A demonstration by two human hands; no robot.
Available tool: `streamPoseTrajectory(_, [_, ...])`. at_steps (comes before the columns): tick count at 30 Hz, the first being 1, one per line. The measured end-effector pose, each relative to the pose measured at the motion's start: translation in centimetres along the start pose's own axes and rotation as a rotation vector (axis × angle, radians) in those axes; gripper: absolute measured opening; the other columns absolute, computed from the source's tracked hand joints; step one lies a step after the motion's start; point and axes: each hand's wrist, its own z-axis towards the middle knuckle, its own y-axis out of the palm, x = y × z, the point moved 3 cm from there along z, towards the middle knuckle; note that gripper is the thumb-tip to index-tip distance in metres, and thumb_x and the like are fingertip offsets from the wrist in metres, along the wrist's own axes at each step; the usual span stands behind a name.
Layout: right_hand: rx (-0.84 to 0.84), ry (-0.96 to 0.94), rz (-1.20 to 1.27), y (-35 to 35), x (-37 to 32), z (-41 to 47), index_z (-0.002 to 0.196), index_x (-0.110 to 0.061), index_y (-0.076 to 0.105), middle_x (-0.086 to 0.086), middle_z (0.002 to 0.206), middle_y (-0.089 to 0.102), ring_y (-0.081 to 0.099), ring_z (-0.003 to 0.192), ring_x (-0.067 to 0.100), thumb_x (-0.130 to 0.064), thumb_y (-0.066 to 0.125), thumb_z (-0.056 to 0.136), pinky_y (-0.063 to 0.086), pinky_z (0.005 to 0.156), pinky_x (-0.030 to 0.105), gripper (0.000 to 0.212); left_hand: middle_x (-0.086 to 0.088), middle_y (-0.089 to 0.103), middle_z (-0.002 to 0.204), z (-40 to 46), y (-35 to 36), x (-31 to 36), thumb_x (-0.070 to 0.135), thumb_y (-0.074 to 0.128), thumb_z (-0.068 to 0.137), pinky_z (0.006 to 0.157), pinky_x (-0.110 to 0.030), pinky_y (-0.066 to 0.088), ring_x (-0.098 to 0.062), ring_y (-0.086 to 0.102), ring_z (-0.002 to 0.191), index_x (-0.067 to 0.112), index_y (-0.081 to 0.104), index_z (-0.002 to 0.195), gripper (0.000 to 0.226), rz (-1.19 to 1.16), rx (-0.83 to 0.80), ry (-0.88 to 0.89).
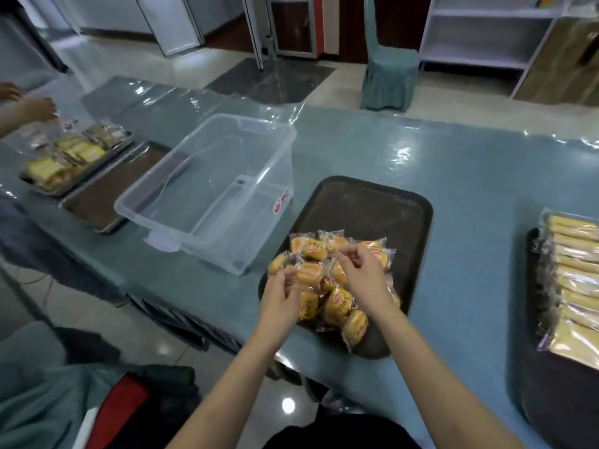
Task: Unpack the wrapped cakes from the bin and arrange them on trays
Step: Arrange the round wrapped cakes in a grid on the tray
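With the clear bin emptied, the cakes lie heaped on the dark tray's near end, each hand apparently pinching a wrapper; arranging is underway, and next comes spreading them into rows.

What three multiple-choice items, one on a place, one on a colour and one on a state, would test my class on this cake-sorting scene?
1. Where does the heap of wrapped cakes lie?
A. in the clear bin
B. on the near end of the dark tray
C. on the floor

2. What colour is the table cover?
A. red
B. blue-green
C. white

3. What state is the clear bin in?
A. lidded
B. full of cakes
C. open and empty

Answers: 1 B, the cakes sit on the dark tray under both hands; 2 B, the cover is blue-green throughout; 3 C, its bare floor shows through.
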Motion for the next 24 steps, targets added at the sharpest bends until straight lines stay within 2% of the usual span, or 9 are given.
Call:
streamPoseTrajectory(2, [0.004, 0.016, -0.006, 0.9, 0.0, 1.9, 0.112, -0.033, 0.066, -0.012, 0.107, 0.071, 0.069, 0.087, 0.006, -0.024, 0.061, 0.104, 0.060, 0.071, 0.029, 0.013, 0.006, 0.060, 0.126, 2.1, -0.5, 0.4, 0.026, 0.053, 0.103, 0.088, -0.031, 0.056, -0.009, 0.065, 0.106, 0.040, 0.058, 0.121, 0.023, 0.015, 0.005, 0.004])
streamPoseTrajectory(4, [0.004, 0.021, -0.029, 1.3, -0.2, 3.3, 0.115, -0.030, 0.066, -0.012, 0.108, 0.069, 0.067, 0.093, 0.004, -0.024, 0.061, 0.104, 0.056, 0.073, 0.022, 0.013, 0.007, 0.060, 0.127, 3.9, -0.4, 0.4, 0.024, 0.053, 0.102, 0.094, -0.034, 0.056, -0.008, 0.064, 0.107, 0.037, 0.059, 0.124, 0.026, 0.042, -0.002, 0.023])
streamPoseTrajectory(8, [0.031, 0.057, -0.034, 1.3, -0.3, 4.9, 0.114, -0.028, 0.065, -0.012, 0.107, 0.068, 0.065, 0.097, 0.001, -0.021, 0.061, 0.104, 0.050, 0.074, 0.017, 0.013, 0.013, 0.063, 0.125, 6.4, -0.4, 0.8, 0.027, 0.050, 0.095, 0.095, -0.038, 0.057, -0.004, 0.064, 0.110, 0.039, 0.061, 0.124, 0.033, 0.066, -0.059, 0.021])
streamPoseTrajectory(10, [0.045, 0.071, -0.039, 1.4, -0.1, 5.7, 0.115, -0.027, 0.065, -0.012, 0.107, 0.068, 0.065, 0.097, 0.002, -0.020, 0.061, 0.104, 0.052, 0.076, 0.018, 0.013, 0.014, 0.064, 0.121, 8.0, -0.2, 1.0, 0.025, 0.050, 0.097, 0.094, -0.039, 0.058, -0.005, 0.064, 0.109, 0.042, 0.059, 0.120, 0.030, 0.073, -0.069, 0.022])
streamPoseTrajectory(14, [0.082, 0.130, -0.051, 1.7, 0.7, 6.9, 0.118, -0.025, 0.065, -0.013, 0.109, 0.068, 0.065, 0.100, 0.003, -0.022, 0.061, 0.104, 0.055, 0.082, 0.022, 0.015, 0.012, 0.063, 0.123, 11.3, 0.6, 1.0, 0.023, 0.053, 0.103, 0.090, -0.034, 0.056, -0.002, 0.063, 0.104, 0.044, 0.056, 0.119, 0.027, 0.134, -0.096, 0.025])
streamPoseTrajectory(20, [0.131, 0.207, -0.101, 2.1, 2.3, 8.6, 0.118, -0.023, 0.065, -0.011, 0.112, 0.068, 0.064, 0.104, 0.004, -0.022, 0.061, 0.103, 0.057, 0.093, 0.030, 0.015, 0.013, 0.061, 0.125, 16.6, 2.1, 1.3, 0.023, 0.052, 0.105, 0.093, -0.041, 0.059, -0.006, 0.063, 0.107, 0.041, 0.057, 0.122, 0.026, 0.159, -0.195, -0.021])
streamPoseTrajectory(22, [0.131, 0.240, -0.131, 2.3, 2.8, 8.9, 0.120, -0.024, 0.065, -0.012, 0.115, 0.067, 0.063, 0.108, 0.003, -0.024, 0.060, 0.104, 0.056, 0.093, 0.028, 0.017, 0.009, 0.059, 0.128, 18.4, 2.4, 1.4, 0.022, 0.053, 0.105, 0.093, -0.041, 0.059, -0.007, 0.062, 0.107, 0.039, 0.056, 0.125, 0.027, 0.189, -0.231, -0.014])
streamPoseTrajectory(24, [0.142, 0.266, -0.155, 2.5, 3.2, 9.3, 0.121, -0.025, 0.064, -0.012, 0.117, 0.066, 0.063, 0.109, 0.004, -0.024, 0.059, 0.105, 0.053, 0.087, 0.020, 0.017, 0.005, 0.059, 0.129, 20.4, 2.5, 1.1, 0.022, 0.054, 0.104, 0.086, -0.035, 0.060, -0.010, 0.063, 0.106, 0.036, 0.056, 0.126, 0.026, 0.223, -0.251, -0.004])
